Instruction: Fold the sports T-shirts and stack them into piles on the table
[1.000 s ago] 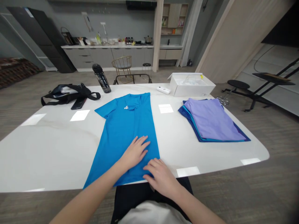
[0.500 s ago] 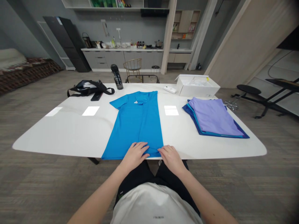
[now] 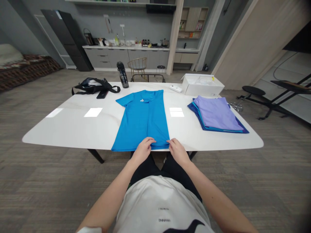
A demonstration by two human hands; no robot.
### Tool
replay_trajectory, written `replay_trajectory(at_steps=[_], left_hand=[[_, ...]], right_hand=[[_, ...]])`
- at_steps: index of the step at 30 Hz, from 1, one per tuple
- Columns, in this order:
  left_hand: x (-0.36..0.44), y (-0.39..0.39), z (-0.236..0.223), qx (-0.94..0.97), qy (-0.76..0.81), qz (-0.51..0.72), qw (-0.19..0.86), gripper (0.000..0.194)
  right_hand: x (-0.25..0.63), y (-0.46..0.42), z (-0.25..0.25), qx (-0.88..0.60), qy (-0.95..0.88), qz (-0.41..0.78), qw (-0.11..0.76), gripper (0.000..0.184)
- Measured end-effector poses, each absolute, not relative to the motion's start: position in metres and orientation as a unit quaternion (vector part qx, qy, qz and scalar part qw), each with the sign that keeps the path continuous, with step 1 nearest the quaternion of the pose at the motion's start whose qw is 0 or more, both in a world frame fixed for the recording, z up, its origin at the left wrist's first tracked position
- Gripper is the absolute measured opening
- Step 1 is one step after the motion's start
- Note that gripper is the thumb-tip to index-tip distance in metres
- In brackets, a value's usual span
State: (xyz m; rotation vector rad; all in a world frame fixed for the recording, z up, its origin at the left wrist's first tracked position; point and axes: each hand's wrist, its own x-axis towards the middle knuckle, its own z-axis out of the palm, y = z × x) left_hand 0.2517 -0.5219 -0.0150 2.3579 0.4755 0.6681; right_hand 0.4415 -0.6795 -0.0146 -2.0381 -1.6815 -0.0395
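Note:
A blue T-shirt [image 3: 136,119] lies on the white table with its collar away from me. Its right side is folded inward over the front, and the sleeve on the left sticks out. My left hand [image 3: 143,147] is closed on the hem near the middle, thumb and fingers pinching the cloth. At the hem's right corner, my right hand [image 3: 177,149] also pinches the fabric. Small white print shows on the chest below the collar.
Folded clothes [image 3: 216,113], purple on top, are stacked at the right. Behind them stand a white box [image 3: 201,85] and a small white device [image 3: 176,89]. A black bag [image 3: 94,85], a phone [image 3: 102,94] and a dark bottle [image 3: 122,76] occupy the back left of the table [image 3: 68,129].
My fingers have gone from lying flat on the hem to pinching it. The hem's folded part is slightly lifted, and the camera view has shifted.

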Motion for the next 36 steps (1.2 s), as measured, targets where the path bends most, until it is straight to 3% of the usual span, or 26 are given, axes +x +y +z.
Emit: replay_trajectory(at_steps=[3,7,13,20,23,26,31,36], left_hand=[[0.249,-0.524,-0.012,0.891,0.171,0.273,0.319,0.048],[0.248,-0.526,-0.017,0.891,0.163,0.291,0.308,0.031],[0.243,-0.532,-0.024,0.928,0.143,0.232,0.256,0.025],[0.223,-0.538,0.014,0.894,0.121,0.182,0.390,0.025],[0.229,-0.494,0.029,0.883,0.163,0.195,0.394,0.025],[0.253,-0.415,0.029,0.885,0.237,0.227,0.330,0.024],[0.307,-0.278,0.016,0.852,0.397,0.270,0.207,0.034],[0.331,-0.181,0.015,0.808,0.532,0.219,0.130,0.043]], right_hand=[[0.441,-0.684,-0.014,-0.746,-0.614,-0.019,0.257,0.031],[0.443,-0.688,-0.014,-0.756,-0.598,-0.049,0.263,0.025],[0.452,-0.694,-0.008,-0.731,-0.640,-0.028,0.234,0.024],[0.465,-0.690,0.014,-0.722,-0.618,0.041,0.310,0.021],[0.469,-0.653,0.025,-0.708,-0.626,0.109,0.309,0.020],[0.475,-0.586,0.033,-0.682,-0.657,0.169,0.273,0.017],[0.487,-0.435,0.035,-0.666,-0.689,0.165,0.234,0.016],[0.483,-0.297,0.033,-0.673,-0.673,0.174,0.253,0.018]])
